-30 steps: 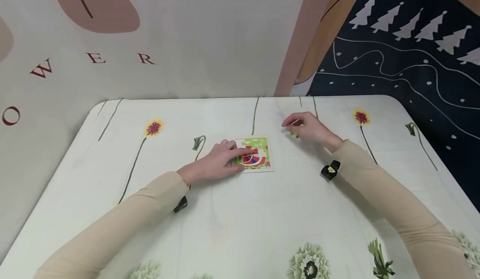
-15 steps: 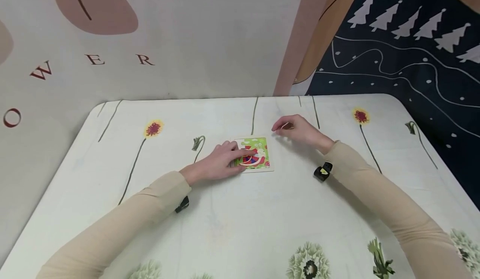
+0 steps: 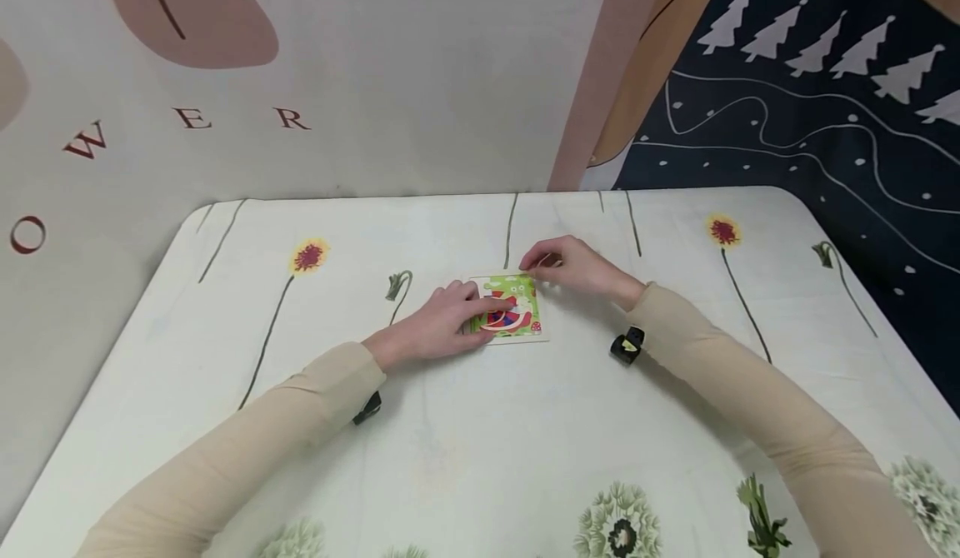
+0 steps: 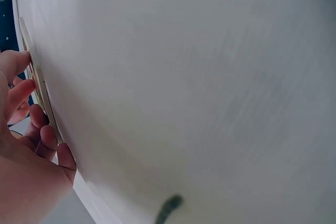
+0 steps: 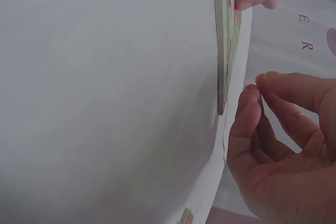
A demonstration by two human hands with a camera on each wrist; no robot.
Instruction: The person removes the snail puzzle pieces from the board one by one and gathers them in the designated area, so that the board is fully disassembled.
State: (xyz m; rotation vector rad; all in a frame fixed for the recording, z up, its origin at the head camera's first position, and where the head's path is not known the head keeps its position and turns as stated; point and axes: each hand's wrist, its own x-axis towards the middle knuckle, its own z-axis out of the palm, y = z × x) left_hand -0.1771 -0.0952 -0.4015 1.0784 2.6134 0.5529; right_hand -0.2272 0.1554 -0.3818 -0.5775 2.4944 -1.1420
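A small square snail jigsaw puzzle (image 3: 528,308), red, blue and green on a pale board, lies flat on the table. My left hand (image 3: 442,321) rests on its left part, index finger stretched across the picture and thumb at the near edge. In the left wrist view the fingers (image 4: 20,95) touch the board, whose thin edge (image 4: 47,95) shows. My right hand (image 3: 573,271) is at the puzzle's far right corner. Its thumb and fingertips meet in the right wrist view; whether something tiny is between them is hidden. A small green piece (image 5: 186,216) lies beyond the board's end there.
A white flower-print cloth (image 3: 487,450) covers the table, whose far edge meets a pale wall (image 3: 420,83). Dark fabric with white trees (image 3: 810,108) hangs at the right. A black wrist camera (image 3: 627,346) sits under the right sleeve.
My right hand has moved left across the table to the puzzle's corner. The green piece glimpsed under it earlier is no longer visible in the head view. My left hand has barely moved.
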